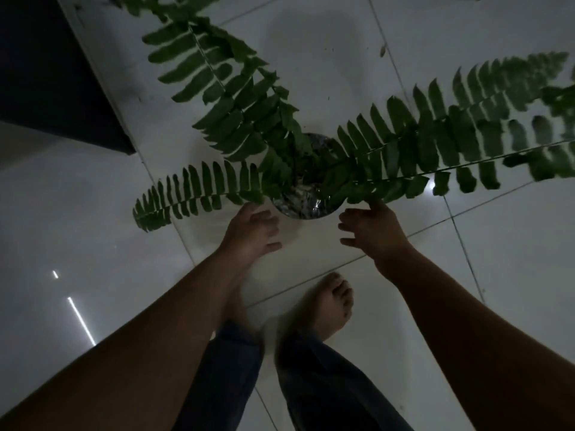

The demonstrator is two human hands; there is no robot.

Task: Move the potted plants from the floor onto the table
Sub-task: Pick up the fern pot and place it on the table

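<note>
A fern in a round, dark, mottled glossy pot [300, 200] is found standing on the white tiled floor [342, 57], ahead of the person's bare feet. Long green fronds [236, 98] are spread outward from the pot in several directions, and most of the rim is covered by them.

The left hand [250, 234] is held just beside the pot's near left edge, fingers spread and loosely curved, with nothing grasped. Contact between its fingertips and the pot cannot be confirmed. The right hand [371, 230] is held at the near right of the pot, likewise spread and empty; its uppermost finger is seen touching the underside of a frond.

A bare foot [331, 303] and blue trouser legs [233, 368] are noted below the hands. A dark panel [46, 73] is recorded at upper left. Lighting is dim.
</note>
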